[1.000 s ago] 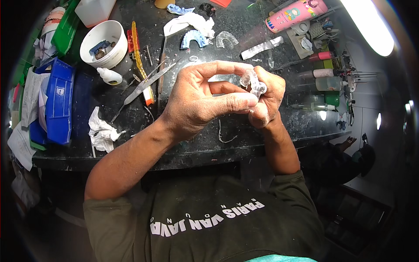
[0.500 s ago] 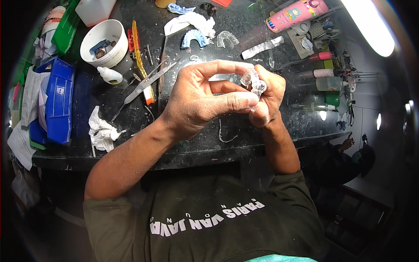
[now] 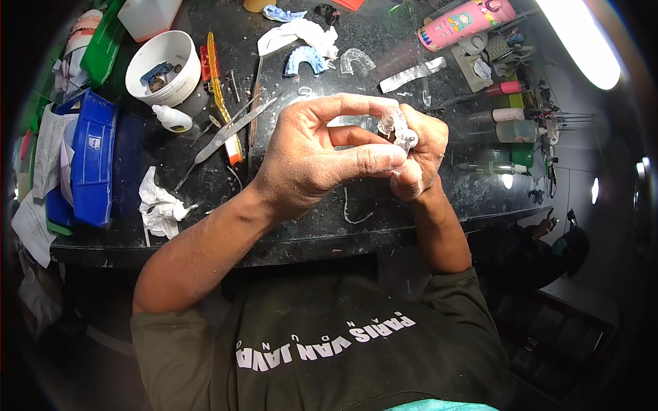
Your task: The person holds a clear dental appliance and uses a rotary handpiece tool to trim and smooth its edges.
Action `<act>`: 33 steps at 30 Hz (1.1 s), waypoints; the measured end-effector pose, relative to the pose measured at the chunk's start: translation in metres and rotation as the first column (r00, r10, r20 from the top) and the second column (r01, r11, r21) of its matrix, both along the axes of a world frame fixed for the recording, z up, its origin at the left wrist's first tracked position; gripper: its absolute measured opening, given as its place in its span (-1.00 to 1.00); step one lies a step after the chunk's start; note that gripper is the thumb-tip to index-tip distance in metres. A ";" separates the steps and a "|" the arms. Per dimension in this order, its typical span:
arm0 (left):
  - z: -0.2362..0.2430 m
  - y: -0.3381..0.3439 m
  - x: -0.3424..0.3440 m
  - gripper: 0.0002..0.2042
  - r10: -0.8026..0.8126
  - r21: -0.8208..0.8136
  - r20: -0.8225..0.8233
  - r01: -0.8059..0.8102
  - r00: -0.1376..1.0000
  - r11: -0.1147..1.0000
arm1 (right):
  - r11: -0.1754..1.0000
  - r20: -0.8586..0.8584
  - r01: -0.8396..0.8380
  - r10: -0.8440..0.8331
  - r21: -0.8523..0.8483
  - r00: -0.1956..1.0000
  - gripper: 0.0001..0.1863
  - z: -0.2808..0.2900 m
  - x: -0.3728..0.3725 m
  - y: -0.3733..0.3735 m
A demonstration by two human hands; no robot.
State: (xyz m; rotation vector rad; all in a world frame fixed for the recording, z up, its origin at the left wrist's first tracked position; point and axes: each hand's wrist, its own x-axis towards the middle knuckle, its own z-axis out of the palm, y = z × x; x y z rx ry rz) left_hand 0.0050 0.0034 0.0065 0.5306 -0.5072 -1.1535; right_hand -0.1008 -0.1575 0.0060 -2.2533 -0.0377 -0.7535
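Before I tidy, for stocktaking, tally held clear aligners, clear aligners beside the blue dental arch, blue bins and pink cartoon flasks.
Held clear aligner: 1
Clear aligner beside blue dental arch: 1
Blue bin: 1
Pink cartoon flask: 1
Total: 4

Your left grip (image 3: 308,154) and right grip (image 3: 428,142) hold a clear, curved piece (image 3: 392,122) between them above the dark bench (image 3: 312,220). Beyond lie a blue-and-white arch (image 3: 306,60) and a clear arch (image 3: 355,56); on your left, a small white bottle (image 3: 171,119) stands beside a white tub (image 3: 182,88).

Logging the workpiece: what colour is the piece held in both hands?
The held piece is clear, with whitish glints; it shows best in the head view.
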 end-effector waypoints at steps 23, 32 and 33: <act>0.001 0.001 0.000 -0.53 0.009 0.004 0.055 -0.009 0.998 1.000 | 0.993 0.004 0.084 -0.084 0.087 0.996 -0.12 0.000 -0.001 0.007; 0.001 0.001 0.000 -0.53 0.020 0.011 0.073 -0.021 0.997 1.000 | 0.998 0.015 0.028 -0.029 0.059 0.999 -0.17 0.002 0.000 0.005; 0.001 0.001 0.001 -0.53 0.025 0.011 0.078 -0.026 0.997 1.000 | 0.999 0.011 0.018 -0.019 0.037 1.000 -0.17 0.003 0.000 0.005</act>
